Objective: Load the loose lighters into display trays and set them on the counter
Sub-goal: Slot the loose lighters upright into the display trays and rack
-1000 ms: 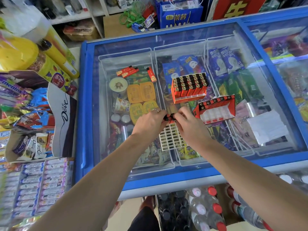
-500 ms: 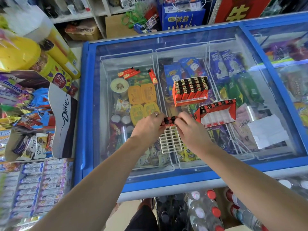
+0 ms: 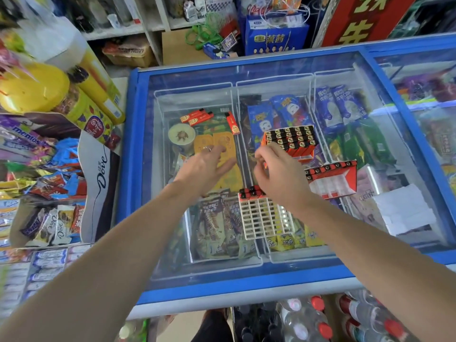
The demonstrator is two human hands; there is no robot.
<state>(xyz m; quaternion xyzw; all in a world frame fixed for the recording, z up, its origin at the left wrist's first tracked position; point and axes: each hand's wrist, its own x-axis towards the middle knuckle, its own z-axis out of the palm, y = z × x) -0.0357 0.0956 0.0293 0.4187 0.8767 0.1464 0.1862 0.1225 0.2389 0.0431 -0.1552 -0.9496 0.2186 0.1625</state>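
1. A Dove chocolate display box [image 3: 98, 169] stands just off the left edge of the freezer lid [image 3: 138, 169], among other sweets.
2. Two loose orange lighters [image 3: 196, 117] lie side by side on the glass toward the far left part of the lid; a third loose lighter [image 3: 232, 123] lies just to their right, angled.
3. The left hand [image 3: 204, 169] hovers over the left half of the glass, fingers spread and relaxed, holding nothing; a ring [image 3: 206, 149] shows on one finger.
4. The white grid tray [image 3: 265, 218] lies on the glass near the middle of the lid, toward the near edge. Only its far row carries lighters, and a few black-topped lighters [image 3: 250, 191] show at that row's left end; the other cells hold none.
5. The right hand [image 3: 278, 174] is above the far end of the white tray, fingers curled. Something orange shows at its fingertips, but I cannot tell whether it pinches a lighter or that colour belongs to the box behind.
6. A full orange tray of lighters [image 3: 291, 140] stands on the glass beyond the right hand.
7. A partly filled red tray [image 3: 332, 177], with one row of lighters along its far side, rests just right of the hand.
8. A sheet of white paper [image 3: 404, 211] lies near the right edge of the lid.
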